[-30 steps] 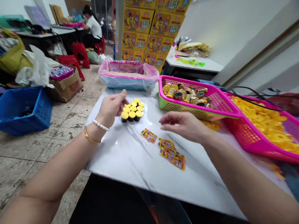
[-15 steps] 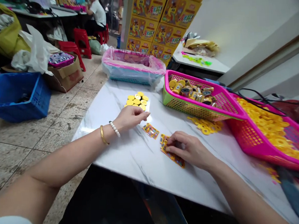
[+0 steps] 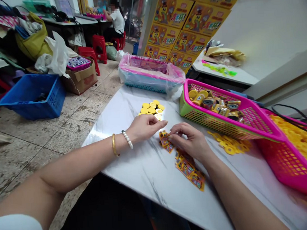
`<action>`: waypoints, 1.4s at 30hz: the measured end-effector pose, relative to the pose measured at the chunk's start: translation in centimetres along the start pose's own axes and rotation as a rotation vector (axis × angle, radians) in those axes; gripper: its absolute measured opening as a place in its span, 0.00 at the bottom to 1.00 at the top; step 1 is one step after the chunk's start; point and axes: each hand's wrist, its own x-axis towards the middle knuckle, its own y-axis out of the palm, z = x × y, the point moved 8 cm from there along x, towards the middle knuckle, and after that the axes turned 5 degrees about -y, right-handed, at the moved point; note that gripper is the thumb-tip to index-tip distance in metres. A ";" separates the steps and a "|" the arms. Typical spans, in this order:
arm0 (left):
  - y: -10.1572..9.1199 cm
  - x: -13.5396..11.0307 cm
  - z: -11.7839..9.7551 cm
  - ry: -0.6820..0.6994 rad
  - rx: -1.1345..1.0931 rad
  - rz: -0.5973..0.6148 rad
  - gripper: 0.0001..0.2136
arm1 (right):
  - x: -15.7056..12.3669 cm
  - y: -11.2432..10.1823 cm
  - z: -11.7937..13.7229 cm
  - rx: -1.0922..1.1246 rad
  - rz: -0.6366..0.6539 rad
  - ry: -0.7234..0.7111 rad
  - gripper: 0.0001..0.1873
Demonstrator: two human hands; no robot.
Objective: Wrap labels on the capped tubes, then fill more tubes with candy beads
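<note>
My right hand (image 3: pixel 188 140) pinches a small printed label (image 3: pixel 165 141) on the white marble tabletop (image 3: pixel 132 109). Its fingertips cover part of the label. My left hand (image 3: pixel 146 127) is curled close beside it, with its fingers closed and nothing visible in them. Just beyond my left hand stands a tight group of yellow-capped cylinders (image 3: pixel 151 109), partly hidden by my fingers. A strip of similar printed labels (image 3: pixel 189 170) lies below my right wrist.
A pink-and-green basket of gold cans (image 3: pixel 211 90) and a pink basket of yellow rings (image 3: pixel 283 162) border the table's right side, with loose rings (image 3: pixel 229 145) beside them. A plastic-lined basket (image 3: pixel 151 73) stands beyond. A co-worker (image 3: pixel 117 21) sits far back.
My right hand has moved from the label strip up to the separate label. My left hand has moved right toward it. The whole scene has shifted right in view.
</note>
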 end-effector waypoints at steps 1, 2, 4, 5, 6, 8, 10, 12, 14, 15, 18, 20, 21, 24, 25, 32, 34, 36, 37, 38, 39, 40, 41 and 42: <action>0.0 -0.1 0.1 -0.012 -0.002 -0.008 0.16 | -0.2 -0.2 0.2 0.006 -0.008 0.016 0.04; 0.2 -0.2 0.2 -0.019 0.003 -0.004 0.15 | -0.3 -0.1 0.5 0.005 0.011 0.028 0.04; 0.7 -0.3 0.4 -0.006 0.042 0.037 0.14 | -0.4 0.5 0.9 -0.008 0.093 0.032 0.04; 1.0 -0.3 0.4 0.010 0.067 0.070 0.14 | -0.4 0.8 1.1 -0.010 0.127 0.028 0.05; 1.2 -0.4 0.4 0.023 0.087 0.101 0.14 | -0.4 1.0 1.3 -0.004 0.138 0.023 0.05; 1.6 -0.4 0.5 0.036 0.095 0.141 0.14 | -0.4 0.9 1.1 0.028 0.116 0.054 0.06; 1.5 -0.4 0.5 0.018 0.064 0.137 0.14 | -0.6 0.9 0.6 0.084 0.103 0.135 0.06; 1.5 -0.3 0.6 -0.034 -0.011 0.154 0.16 | -0.8 1.1 0.4 0.184 0.103 0.214 0.07; 2.2 -0.3 0.8 -0.111 -0.146 0.242 0.17 | -0.8 1.2 0.6 0.327 0.073 0.263 0.08; 2.4 -0.3 0.9 -0.147 -0.232 0.286 0.17 | -0.7 1.1 0.8 0.406 0.044 0.280 0.09; 2.0 0.0 0.5 -0.183 -0.441 0.287 0.15 | -0.1 0.6 1.0 0.599 -0.076 0.339 0.17; 0.9 0.4 0.2 -0.163 -0.491 0.199 0.12 | 0.7 0.8 1.2 0.667 -0.085 0.386 0.22; 0.3 0.6 0.0 -0.152 -0.501 0.156 0.11 | 1.2 1.2 1.3 0.684 -0.048 0.407 0.22; -1.1 0.8 -0.2 -0.109 -0.537 0.039 0.10 | 2.9 2.7 2.4 0.726 0.102 0.440 0.23; -1.5 0.9 -0.2 -0.086 -0.554 0.003 0.11 | 3.5 3.0 2.8 0.752 0.117 0.441 0.23; -3.4 0.7 -0.8 0.004 -0.568 -0.131 0.15 | 5.6 3.5 3.4 0.846 -0.033 0.477 0.25; -3.4 0.6 -0.9 0.005 -0.548 -0.118 0.16 | 5.4 3.3 2.7 0.837 -0.086 0.478 0.26; -3.6 0.4 -1.1 0.016 -0.544 -0.139 0.17 | 5.2 3.0 1.8 0.817 -0.134 0.461 0.26; -3.8 0.3 -1.2 0.030 -0.542 -0.171 0.16 | 5.2 2.7 1.5 0.785 -0.163 0.436 0.25; -4.2 0.1 -1.3 0.050 -0.537 -0.214 0.15 | 5.1 2.2 1.1 0.736 -0.199 0.401 0.25; -4.6 0.0 -1.4 0.073 -0.528 -0.260 0.15 | 5.1 1.7 0.9 0.673 -0.238 0.361 0.24; -5.0 -0.1 -1.5 0.096 -0.521 -0.300 0.15 | 5.1 1.2 0.8 0.601 -0.275 0.322 0.23; -5.2 -0.2 -1.6 0.115 -0.517 -0.323 0.16 | 5.1 0.8 0.8 0.530 -0.302 0.291 0.23; -5.3 -0.3 -1.7 0.126 -0.515 -0.329 0.17 | 5.1 0.5 0.9 0.471 -0.315 0.268 0.23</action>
